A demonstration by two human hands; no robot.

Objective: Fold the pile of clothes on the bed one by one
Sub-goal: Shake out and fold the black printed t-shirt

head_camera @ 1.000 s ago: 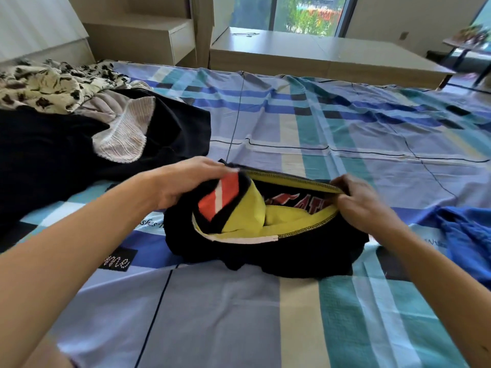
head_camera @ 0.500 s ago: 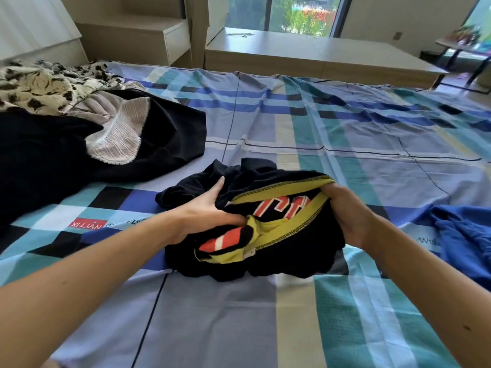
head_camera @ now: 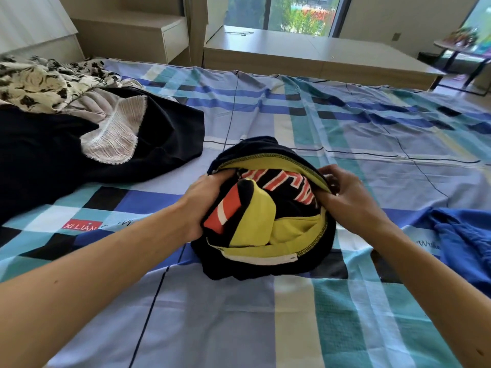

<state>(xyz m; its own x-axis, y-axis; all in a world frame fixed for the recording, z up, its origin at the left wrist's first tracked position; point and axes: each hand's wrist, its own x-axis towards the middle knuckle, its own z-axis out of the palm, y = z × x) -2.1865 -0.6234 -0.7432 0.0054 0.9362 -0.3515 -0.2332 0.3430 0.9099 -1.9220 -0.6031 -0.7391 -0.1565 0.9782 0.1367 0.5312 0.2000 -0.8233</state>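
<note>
Left hand (head_camera: pixel 206 200) gripping bunched black-and-yellow garment (head_camera: pixel 265 216), right hand (head_camera: pixel 342 192) pinching its yellow-lined hem, on checked bedsheet (head_camera: pixel 372 134).

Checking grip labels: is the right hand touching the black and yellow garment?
Touching. The head view shows the right hand pinching the yellow-lined edge of the garment, with its fingers curled over it.

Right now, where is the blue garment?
Head view: the blue garment lies on the bed at the picture's right edge, right of the black-and-yellow garment.
</note>
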